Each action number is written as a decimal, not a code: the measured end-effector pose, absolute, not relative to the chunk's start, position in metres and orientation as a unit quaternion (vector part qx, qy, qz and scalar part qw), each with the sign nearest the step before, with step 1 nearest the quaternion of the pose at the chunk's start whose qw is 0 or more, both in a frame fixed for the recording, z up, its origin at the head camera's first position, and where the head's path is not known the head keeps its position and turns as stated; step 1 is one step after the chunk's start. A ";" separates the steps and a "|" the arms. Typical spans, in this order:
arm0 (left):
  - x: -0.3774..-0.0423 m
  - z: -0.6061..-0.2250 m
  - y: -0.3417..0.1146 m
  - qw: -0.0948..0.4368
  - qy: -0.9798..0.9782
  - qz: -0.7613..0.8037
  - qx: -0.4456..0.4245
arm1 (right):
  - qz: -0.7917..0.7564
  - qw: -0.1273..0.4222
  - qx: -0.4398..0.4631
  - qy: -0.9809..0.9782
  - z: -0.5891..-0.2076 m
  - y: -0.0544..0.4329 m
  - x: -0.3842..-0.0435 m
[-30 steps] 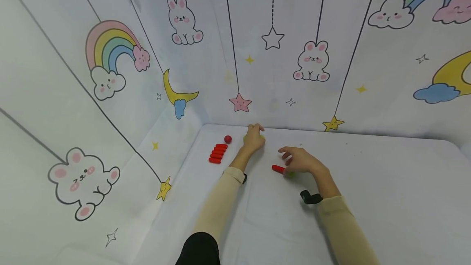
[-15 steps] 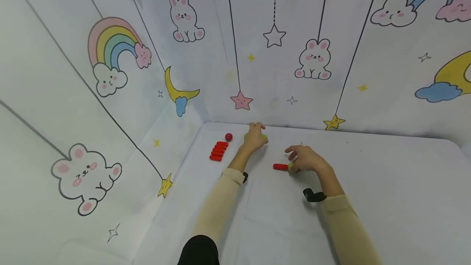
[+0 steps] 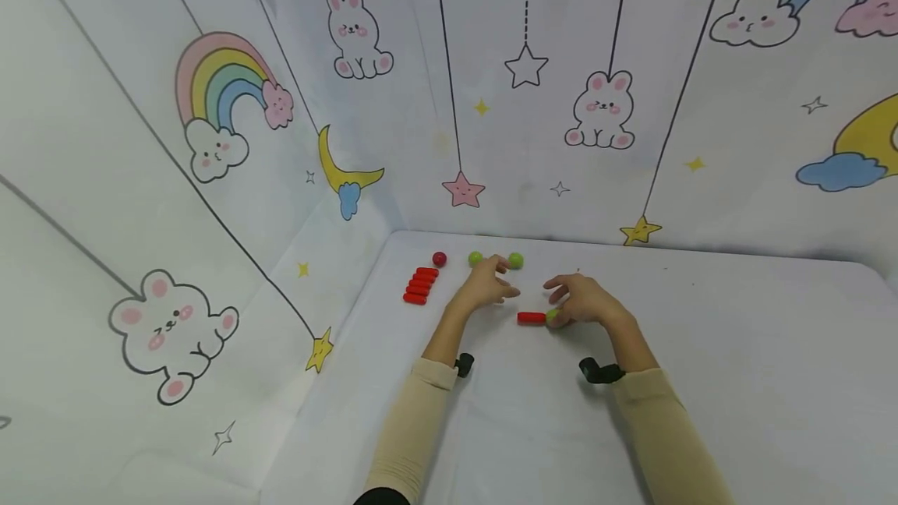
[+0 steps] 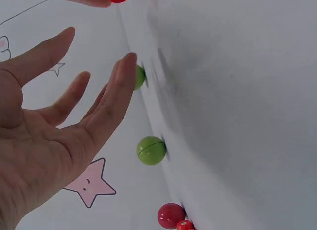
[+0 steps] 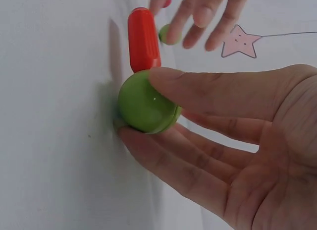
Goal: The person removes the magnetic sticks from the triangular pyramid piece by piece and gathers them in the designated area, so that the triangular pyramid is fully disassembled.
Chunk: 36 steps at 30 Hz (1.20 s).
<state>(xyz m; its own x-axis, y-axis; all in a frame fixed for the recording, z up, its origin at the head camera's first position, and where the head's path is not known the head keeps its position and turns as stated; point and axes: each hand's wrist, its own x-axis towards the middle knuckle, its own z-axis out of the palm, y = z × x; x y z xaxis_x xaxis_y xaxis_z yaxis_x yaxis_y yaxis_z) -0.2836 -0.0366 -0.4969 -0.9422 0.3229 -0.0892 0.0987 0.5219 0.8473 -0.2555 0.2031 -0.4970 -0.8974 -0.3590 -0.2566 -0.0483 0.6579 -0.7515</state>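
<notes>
My right hand (image 3: 588, 302) pinches a green ball (image 5: 143, 103) between thumb and fingers, low over the white table. A red ridged stick (image 5: 142, 39) extends from the ball, its near end meeting it; in the head view the stick points left. Fingers straight and spread, my left hand (image 3: 484, 285) holds nothing. It is between the stick and two other green balls, one on the left (image 3: 475, 258) and one on the right (image 3: 515, 260), at the table's back. In the left wrist view, a fingertip partly covers one of those balls.
A dark red ball (image 3: 439, 259) lies near the back left corner of the table (image 3: 737, 380). Several red sticks (image 3: 415, 299) lie side by side in front of it. A white backdrop with printed rabbits and stars rises behind and to the left.
My left hand has let go of the two green balls at the back and come forward, uncovering them. My right hand has shifted slightly right, and the red stick has turned level.
</notes>
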 end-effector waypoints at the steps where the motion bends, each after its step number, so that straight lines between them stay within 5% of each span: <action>1: -0.282 -0.499 -0.038 0.141 0.853 0.487 0.123 | -0.403 0.198 -0.114 0.886 -0.498 0.203 -0.256; 9: -0.273 -0.514 -0.048 0.221 0.807 0.532 0.134 | -0.450 0.212 -0.104 0.862 -0.506 0.197 -0.258; 19: -0.273 -0.524 -0.053 0.197 0.806 0.530 0.174 | -0.479 0.226 -0.094 0.843 -0.510 0.192 -0.260; 36: -0.273 -0.523 -0.064 0.188 0.812 0.543 0.102 | -0.476 0.232 -0.098 0.843 -0.513 0.181 -0.259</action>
<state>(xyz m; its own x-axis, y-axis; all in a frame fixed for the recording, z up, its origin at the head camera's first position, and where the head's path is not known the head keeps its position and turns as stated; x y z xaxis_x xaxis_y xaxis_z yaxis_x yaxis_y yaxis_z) -0.2729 -0.0641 -0.5230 -0.9082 0.3707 -0.1941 -0.0380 0.3889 0.9205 -0.2594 0.1808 -0.5129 -0.8732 -0.3860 -0.2976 0.0558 0.5274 -0.8478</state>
